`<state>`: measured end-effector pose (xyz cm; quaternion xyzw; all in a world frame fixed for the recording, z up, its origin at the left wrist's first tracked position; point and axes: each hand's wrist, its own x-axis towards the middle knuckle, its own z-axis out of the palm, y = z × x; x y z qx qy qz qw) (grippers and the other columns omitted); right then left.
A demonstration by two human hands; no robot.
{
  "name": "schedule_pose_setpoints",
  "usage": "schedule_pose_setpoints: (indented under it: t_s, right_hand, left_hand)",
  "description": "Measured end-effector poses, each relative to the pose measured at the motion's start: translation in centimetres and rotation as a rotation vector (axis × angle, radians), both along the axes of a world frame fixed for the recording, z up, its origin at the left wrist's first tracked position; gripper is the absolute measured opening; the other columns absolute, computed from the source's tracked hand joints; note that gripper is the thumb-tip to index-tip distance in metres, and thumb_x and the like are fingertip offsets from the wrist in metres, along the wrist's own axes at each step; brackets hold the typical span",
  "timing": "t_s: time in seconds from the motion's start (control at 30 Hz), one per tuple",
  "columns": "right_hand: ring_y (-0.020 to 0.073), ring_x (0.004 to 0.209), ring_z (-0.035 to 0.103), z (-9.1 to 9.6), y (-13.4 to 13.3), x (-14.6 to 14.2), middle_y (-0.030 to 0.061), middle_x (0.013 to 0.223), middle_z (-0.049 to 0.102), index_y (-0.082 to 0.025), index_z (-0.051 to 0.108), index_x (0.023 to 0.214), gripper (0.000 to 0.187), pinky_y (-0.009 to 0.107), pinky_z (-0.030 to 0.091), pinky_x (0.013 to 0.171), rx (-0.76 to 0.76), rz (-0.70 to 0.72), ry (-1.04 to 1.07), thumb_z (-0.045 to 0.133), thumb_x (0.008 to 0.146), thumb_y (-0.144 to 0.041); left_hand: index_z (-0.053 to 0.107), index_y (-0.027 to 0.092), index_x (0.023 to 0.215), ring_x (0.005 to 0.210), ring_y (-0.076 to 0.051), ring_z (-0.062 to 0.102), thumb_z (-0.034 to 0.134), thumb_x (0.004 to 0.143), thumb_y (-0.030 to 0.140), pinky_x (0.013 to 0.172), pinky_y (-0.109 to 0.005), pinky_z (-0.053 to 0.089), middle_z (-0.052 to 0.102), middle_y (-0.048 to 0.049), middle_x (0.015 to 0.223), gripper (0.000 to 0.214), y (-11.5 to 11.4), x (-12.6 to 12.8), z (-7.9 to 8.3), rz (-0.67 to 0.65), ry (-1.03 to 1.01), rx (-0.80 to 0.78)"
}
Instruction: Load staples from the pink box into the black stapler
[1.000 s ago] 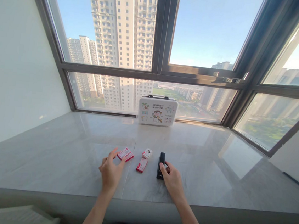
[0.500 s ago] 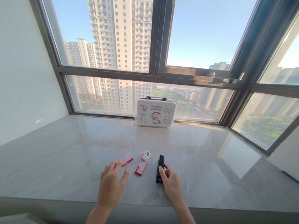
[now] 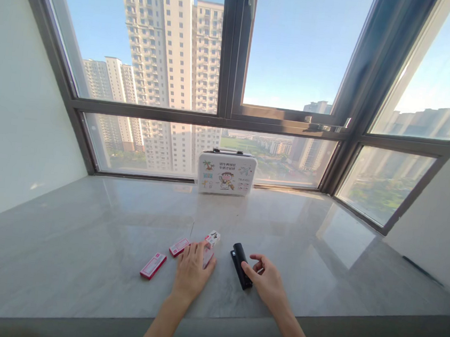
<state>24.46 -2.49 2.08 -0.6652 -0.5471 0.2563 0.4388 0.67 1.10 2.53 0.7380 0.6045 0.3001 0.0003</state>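
Note:
My left hand (image 3: 191, 273) lies flat on the grey stone sill, fingers stretched forward over a small red box (image 3: 209, 256) that it partly covers. Just beyond its fingertips sits a small white box (image 3: 213, 237). Two more red boxes lie to the left, one (image 3: 178, 247) close by and one (image 3: 153, 266) farther out. My right hand (image 3: 268, 280) rests beside a black stapler (image 3: 241, 265) that lies askew. Its thumb touches the stapler's near end, and its forefinger is raised and apart from the thumb.
A white carry case (image 3: 226, 173) with cartoon print stands upright against the window at the back of the sill (image 3: 81, 239). The dark window frame (image 3: 228, 56) rises behind it. White walls close in both sides. The sill's front edge runs just under my wrists.
My left hand has moved right, from the left red box to the middle one. A red box now lies alone farther left. The stapler has turned askew under my right hand.

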Motion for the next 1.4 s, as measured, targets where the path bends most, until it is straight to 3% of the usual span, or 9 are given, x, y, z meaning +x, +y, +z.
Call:
schedule_pose_setpoints:
  t_s: [0.23, 0.4, 0.53, 0.67, 0.8, 1.03, 1.2, 1.3, 1.4]
  right_hand:
    - [0.0230, 0.088, 0.067, 0.8, 0.2, 0.9, 0.0076, 0.103, 0.072, -0.021, 0.064, 0.127, 0.050, 0.032, 0.048, 0.078, 0.060, 0.002, -0.146, 0.061, 0.083, -0.044]
    - [0.0273, 0.118, 0.060, 1.4, 1.8, -2.4, 0.0121, 0.124, 0.068, -0.022, 0.064, 0.128, 0.042, 0.045, 0.028, 0.113, 0.106, 0.059, -0.287, 0.050, 0.090, -0.031]
    - [0.0272, 0.112, 0.063, 2.1, 2.6, -6.0, 0.0085, 0.112, 0.072, -0.025, 0.070, 0.111, 0.030, 0.056, 0.002, 0.118, 0.130, 0.094, -0.371, 0.056, 0.089, -0.041]
    - [0.0235, 0.091, 0.066, 3.1, 2.9, -8.3, 0.0018, 0.086, 0.073, -0.024, 0.071, 0.088, 0.022, 0.056, 0.009, 0.117, 0.168, 0.147, -0.333, 0.068, 0.079, -0.044]
    - [0.0218, 0.082, 0.065, 4.1, 3.4, -8.5, 0.0024, 0.080, 0.072, -0.020, 0.069, 0.085, 0.030, 0.040, 0.043, 0.097, 0.209, 0.135, 0.094, 0.061, 0.082, -0.049]
    - [0.0256, 0.112, 0.064, 1.5, 1.2, -1.3, 0.0118, 0.120, 0.068, -0.021, 0.061, 0.105, 0.044, 0.033, 0.056, 0.081, 0.219, -0.065, 0.805, 0.043, 0.089, -0.057]
    - [0.0194, 0.056, 0.067, -1.0, -1.8, 2.7, 0.0030, 0.073, 0.068, -0.023, 0.058, 0.094, 0.041, 0.028, 0.051, 0.047, -0.104, -0.132, 0.598, 0.054, 0.083, -0.063]
    - [0.0128, 0.033, 0.048, -1.0, -2.4, 0.5, -0.0020, 0.053, 0.060, -0.021, 0.060, 0.086, 0.046, 0.023, 0.031, 0.035, -0.299, 0.105, 0.282, 0.049, 0.085, -0.066]
    - [0.0123, 0.039, 0.049, -0.6, -2.2, -2.4, -0.0009, 0.055, 0.062, -0.020, 0.062, 0.082, 0.039, 0.022, 0.030, 0.041, -0.248, 0.213, 0.097, 0.052, 0.086, -0.058]
  left_hand:
    - [0.059, 0.022, 0.115, 0.110, -0.028, 0.054, 0.059, 0.087, 0.045, 0.095, -0.040, 0.039, 0.062, -0.0076, 0.110, 0.037, -0.5, -0.5, 0.1, 0.037, -0.061, -0.067]
    - [0.065, 0.030, 0.109, 0.117, -0.029, 0.053, 0.064, 0.083, 0.054, 0.099, -0.042, 0.039, 0.059, -0.0055, 0.125, 0.035, -2.8, -0.3, 1.0, -0.245, -0.055, -0.154]
    - [0.056, 0.039, 0.133, 0.136, -0.032, 0.041, 0.072, 0.077, 0.053, 0.110, -0.046, 0.034, 0.047, -0.0035, 0.148, 0.060, -3.8, -0.2, 2.1, -0.457, -0.043, -0.240]
    - [0.052, 0.039, 0.138, 0.134, -0.030, 0.045, 0.070, 0.080, 0.050, 0.113, -0.046, 0.035, 0.051, -0.0033, 0.146, 0.061, -4.1, -1.0, 2.6, -0.524, -0.056, -0.256]
    - [0.049, 0.039, 0.142, 0.138, -0.031, 0.042, 0.071, 0.080, 0.047, 0.115, -0.049, 0.034, 0.043, -0.0027, 0.153, 0.066, -4.2, -2.0, 2.3, -0.477, -0.052, -0.251]
    - [0.057, 0.038, 0.134, 0.140, -0.029, 0.042, 0.066, 0.085, 0.045, 0.118, -0.050, 0.031, 0.041, -0.0023, 0.155, 0.050, -4.2, -2.5, 1.5, -0.440, -0.041, -0.236]
    - [0.070, 0.038, 0.113, 0.138, -0.029, 0.045, 0.072, 0.080, 0.042, 0.115, -0.048, 0.036, 0.046, 0.0009, 0.152, 0.033, -3.9, -2.2, 1.6, -0.410, -0.094, -0.236]
    - [0.072, 0.038, 0.110, 0.141, -0.030, 0.042, 0.077, 0.074, 0.043, 0.117, -0.049, 0.034, 0.050, 0.0006, 0.150, 0.037, -3.6, -1.6, 1.7, -0.413, -0.128, -0.257]
    - [0.073, 0.038, 0.111, 0.144, -0.030, 0.037, 0.078, 0.073, 0.044, 0.119, -0.050, 0.030, 0.051, 0.0005, 0.148, 0.038, -3.3, -1.4, 1.6, -0.451, -0.150, -0.294]
